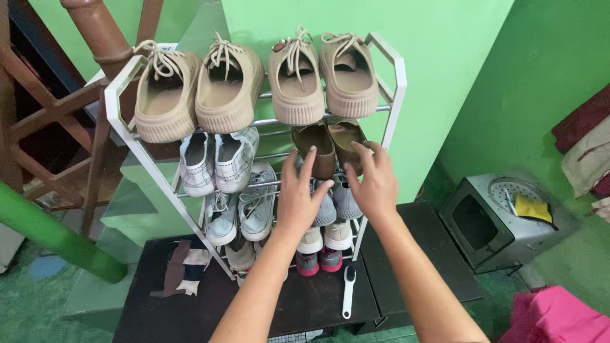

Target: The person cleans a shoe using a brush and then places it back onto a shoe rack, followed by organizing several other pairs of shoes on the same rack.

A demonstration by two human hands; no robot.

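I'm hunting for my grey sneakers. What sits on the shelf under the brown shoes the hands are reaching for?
Under the brown shoes, a grey pair sits on the next shelf, but the left hand and right hand cover most of it. A lighter grey pair stands beside it.

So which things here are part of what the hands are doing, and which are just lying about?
In hand:
left hand and right hand, both open, at the brown shoes
shoe rack

Lying about:
brush
cloth scraps
metal box with a yellow cloth
pink cloth
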